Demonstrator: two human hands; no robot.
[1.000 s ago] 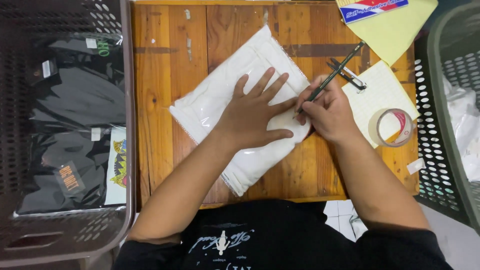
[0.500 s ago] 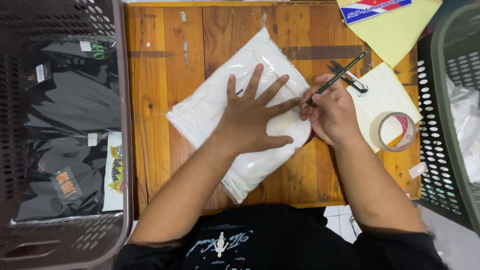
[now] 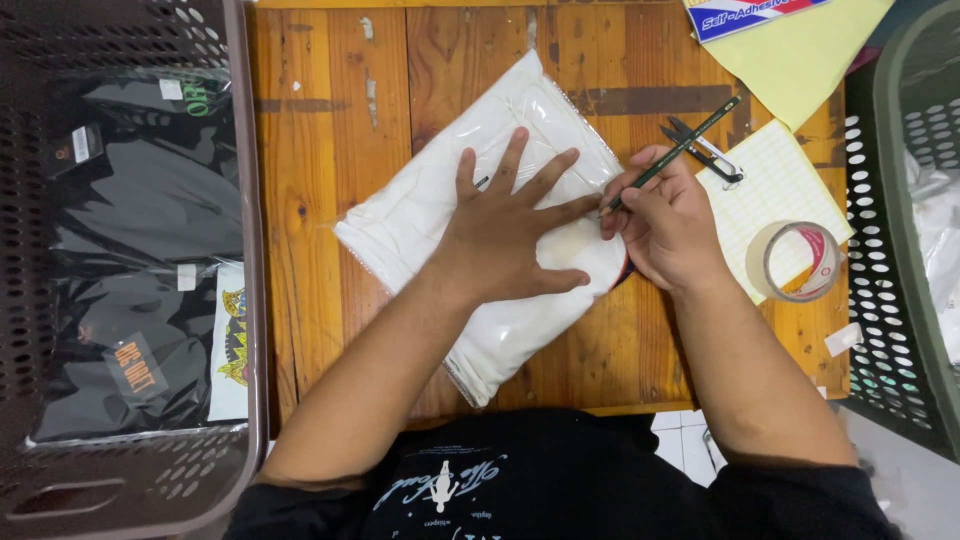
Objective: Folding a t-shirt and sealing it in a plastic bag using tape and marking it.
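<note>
Flat, the left hand spreads on a glossy white packet; right hand pinches a slim green pencil.

A worn wooden plank table carries a white clear-wrapped folded garment packet, yellow paper sheets and a lined label sheet. A clear tape roll and what may be small metal snips lie on that sheet.

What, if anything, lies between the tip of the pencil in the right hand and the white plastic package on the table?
Nothing visible does. The right hand holds the pencil with its tip down at the right edge of the white package, beside the left hand's fingers. The left hand lies flat on the package, not under the tip.
</note>
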